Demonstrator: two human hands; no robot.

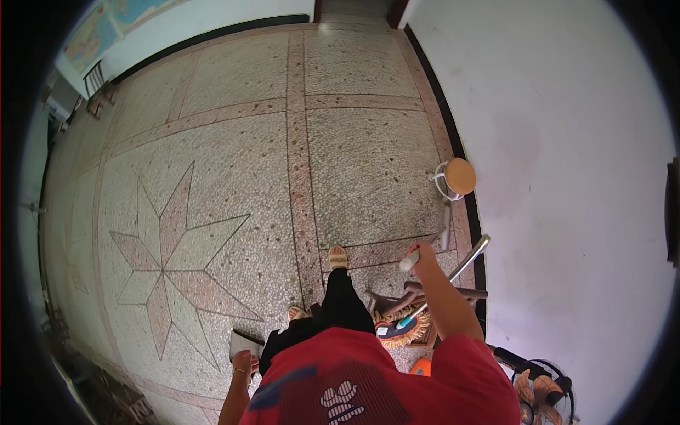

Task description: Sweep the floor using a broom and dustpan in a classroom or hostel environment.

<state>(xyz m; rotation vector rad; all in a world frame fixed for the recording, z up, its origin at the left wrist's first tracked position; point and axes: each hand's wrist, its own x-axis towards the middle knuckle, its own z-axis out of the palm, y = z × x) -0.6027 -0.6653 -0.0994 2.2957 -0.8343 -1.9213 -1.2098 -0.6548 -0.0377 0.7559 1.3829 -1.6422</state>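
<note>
My right hand (423, 255) is closed around a pale, rounded grey-white object (409, 261) that I cannot identify, held out above the floor near the right wall. Low on the left, my left hand (246, 361) is beside a flat grey piece with a dark edge (243, 346); its fingers look curled on it, but the grip is partly hidden. Below my right forearm lies a fringed mop head (393, 333), with a metal pole (470, 256) leaning towards the wall. A wooden chair (388, 303) stands around it, partly covered by my arm.
A round stool with a tan seat (460, 176) stands by the right wall, a pale cylindrical thing (445, 227) below it. A fan (543, 390) is at bottom right. An orange object (421, 366) lies near my shirt. A wooden chair (100, 95) stands far left.
</note>
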